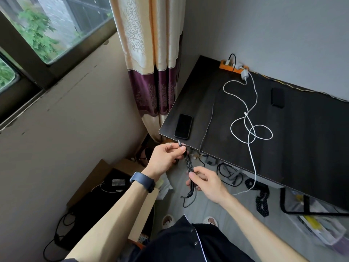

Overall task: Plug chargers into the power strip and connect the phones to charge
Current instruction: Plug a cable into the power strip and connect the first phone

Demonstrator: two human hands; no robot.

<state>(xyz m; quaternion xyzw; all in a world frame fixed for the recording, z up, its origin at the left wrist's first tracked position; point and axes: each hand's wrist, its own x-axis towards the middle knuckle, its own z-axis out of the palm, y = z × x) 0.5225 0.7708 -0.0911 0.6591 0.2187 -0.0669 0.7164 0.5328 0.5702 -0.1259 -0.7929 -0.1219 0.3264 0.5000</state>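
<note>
Soft, even daylight enters from the window point(56, 25) at upper left, leaving the room moderately bright with no hard shadows. The dark tabletop point(302, 148) carries a faint sheen and no strong glare. Wide-angle distortion bends the window frame and walls toward the edges. The lower right corner is smeared by motion blur; the centre is fairly sharp.

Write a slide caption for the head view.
Both hands, left hand and right hand, hold a black braided cable near a phone on the desk.
</note>
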